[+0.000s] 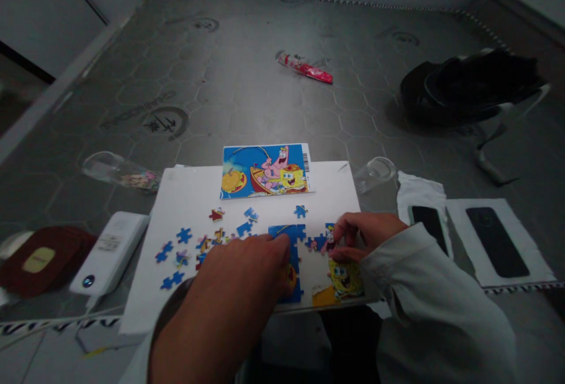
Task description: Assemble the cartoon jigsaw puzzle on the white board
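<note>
My right hand (368, 235) has its thumb and forefinger pinched on a puzzle piece (330, 232) with pink on it, just above a joined yellow section (346, 278). Beside it, blue and pink pieces (314, 244) are linked in a short row. My left hand (251, 266) lies palm down over the left joined section (286, 232), mostly blue; its fingers are largely hidden. Loose puzzle pieces (183, 235) are scattered to the left on a white board (185, 189). A picture card (267, 171) with the cartoon scene lies at the board's top.
Clear plastic tubes lie left (119, 171) and right (375, 173) of the board. A white power bank (110, 251) and a brown pouch (48, 257) are left; a phone (428, 225) and a phone box (498, 242) right. Farther back are a red packet (304, 68) and a black helmet (445, 92).
</note>
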The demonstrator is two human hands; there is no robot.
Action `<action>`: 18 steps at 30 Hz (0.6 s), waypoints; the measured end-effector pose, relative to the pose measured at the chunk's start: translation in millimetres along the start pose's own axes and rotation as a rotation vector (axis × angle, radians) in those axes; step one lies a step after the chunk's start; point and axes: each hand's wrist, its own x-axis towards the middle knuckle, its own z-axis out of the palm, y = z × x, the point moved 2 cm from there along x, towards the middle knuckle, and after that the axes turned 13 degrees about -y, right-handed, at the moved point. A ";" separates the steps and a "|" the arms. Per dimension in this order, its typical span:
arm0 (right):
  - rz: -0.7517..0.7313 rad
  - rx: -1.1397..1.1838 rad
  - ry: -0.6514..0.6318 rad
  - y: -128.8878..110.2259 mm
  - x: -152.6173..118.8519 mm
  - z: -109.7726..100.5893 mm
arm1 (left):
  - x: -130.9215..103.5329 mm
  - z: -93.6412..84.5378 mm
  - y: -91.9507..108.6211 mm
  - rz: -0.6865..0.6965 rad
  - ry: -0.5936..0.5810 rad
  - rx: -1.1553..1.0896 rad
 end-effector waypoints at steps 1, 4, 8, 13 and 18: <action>-0.003 0.002 -0.006 0.2 -0.3 0.0 | 0.3 -1.4 0.8 -0.013 -0.008 0.004; -0.019 0.009 -0.022 -0.2 -0.1 -0.4 | 1.0 -5.5 3.2 -0.032 -0.039 0.006; -0.028 -0.016 -0.031 -1.1 0.6 -0.8 | 0.0 -8.8 4.5 -0.022 -0.048 -0.010; -0.070 -0.064 -0.011 -3.1 0.5 -1.6 | 0.1 -6.9 3.3 -0.050 -0.047 0.024; -0.045 -0.052 -0.010 -4.4 0.8 -3.1 | -0.5 -5.6 2.2 -0.036 -0.037 0.010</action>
